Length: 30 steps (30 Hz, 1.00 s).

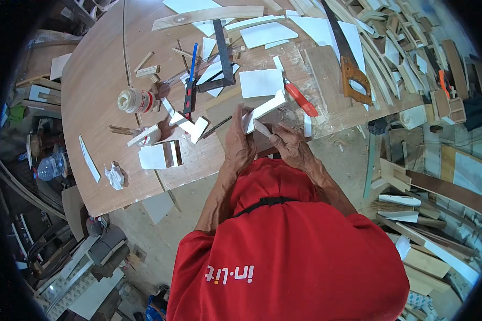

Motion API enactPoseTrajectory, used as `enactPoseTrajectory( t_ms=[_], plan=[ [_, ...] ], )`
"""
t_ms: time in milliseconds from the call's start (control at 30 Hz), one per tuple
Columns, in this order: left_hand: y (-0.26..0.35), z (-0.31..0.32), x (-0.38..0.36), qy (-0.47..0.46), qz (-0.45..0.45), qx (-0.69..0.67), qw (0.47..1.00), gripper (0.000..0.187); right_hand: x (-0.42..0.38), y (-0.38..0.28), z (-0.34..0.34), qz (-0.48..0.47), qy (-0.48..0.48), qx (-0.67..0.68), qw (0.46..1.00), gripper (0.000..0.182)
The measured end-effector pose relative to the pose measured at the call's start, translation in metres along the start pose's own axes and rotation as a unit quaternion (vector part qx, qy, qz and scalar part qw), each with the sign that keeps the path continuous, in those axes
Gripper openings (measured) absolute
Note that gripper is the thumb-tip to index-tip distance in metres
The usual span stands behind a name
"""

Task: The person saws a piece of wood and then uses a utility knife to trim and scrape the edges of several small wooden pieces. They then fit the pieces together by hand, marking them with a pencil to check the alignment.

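My left hand point(239, 142) is closed around a white-faced, angled wooden piece point(266, 106) at the table's front edge. In my right hand point(290, 142) is a small flat pale piece point(261, 128), pinched by the fingers and pointing at the white piece; I cannot tell its exact kind. Just beyond lies a white rectangular board point(262, 83), with a red-handled tool point(301, 99) to its right. A thin dark rod point(215, 129) sits left of my left hand, near another white wooden piece point(190, 124).
On the wooden table point(104, 75) lie a metal square point(223, 53), a handsaw point(354, 80), a jar point(137, 100), a white block point(159, 155) and a crumpled white wad point(114, 175). Wood offcuts point(401, 32) crowd the far right. More boards point(423, 257) are stacked on the floor at right.
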<state>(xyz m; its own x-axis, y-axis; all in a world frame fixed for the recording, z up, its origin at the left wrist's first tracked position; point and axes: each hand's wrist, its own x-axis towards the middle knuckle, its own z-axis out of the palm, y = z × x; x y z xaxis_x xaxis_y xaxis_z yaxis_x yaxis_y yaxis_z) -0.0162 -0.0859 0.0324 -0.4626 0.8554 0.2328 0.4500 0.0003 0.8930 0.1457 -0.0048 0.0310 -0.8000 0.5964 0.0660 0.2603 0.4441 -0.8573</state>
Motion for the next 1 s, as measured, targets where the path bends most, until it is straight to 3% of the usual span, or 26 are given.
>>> enactPoseTrajectory(
  t_ms=[100,167,533,633,800,933,1000],
  plan=[
    [0.009,-0.007,0.004,-0.062,-0.044,0.02,0.997,0.075,0.001,0.001,-0.001,-0.017,0.0,-0.002,1.0,0.036],
    [0.005,-0.006,0.003,-0.074,0.03,0.063,0.995,0.076,0.003,0.001,0.002,-0.034,0.014,0.005,0.999,0.036],
    [0.011,-0.006,0.005,-0.066,0.006,0.062,0.996,0.083,0.007,-0.004,-0.001,-0.052,0.02,0.006,0.998,0.036],
    [0.008,-0.004,0.006,-0.056,0.011,0.057,0.997,0.085,0.009,-0.003,-0.002,-0.014,-0.005,0.014,1.0,0.035],
    [0.007,-0.005,0.008,-0.039,0.023,0.05,0.998,0.084,0.016,-0.007,0.002,-0.078,0.038,-0.015,0.996,0.035],
    [0.0,-0.007,0.012,-0.047,0.04,0.049,0.997,0.081,0.019,-0.019,-0.002,0.016,-0.016,0.011,1.0,0.035],
    [-0.001,-0.009,0.013,-0.044,0.046,0.045,0.997,0.081,0.021,-0.011,0.004,-0.055,0.078,-0.013,0.995,0.038]
  ],
)
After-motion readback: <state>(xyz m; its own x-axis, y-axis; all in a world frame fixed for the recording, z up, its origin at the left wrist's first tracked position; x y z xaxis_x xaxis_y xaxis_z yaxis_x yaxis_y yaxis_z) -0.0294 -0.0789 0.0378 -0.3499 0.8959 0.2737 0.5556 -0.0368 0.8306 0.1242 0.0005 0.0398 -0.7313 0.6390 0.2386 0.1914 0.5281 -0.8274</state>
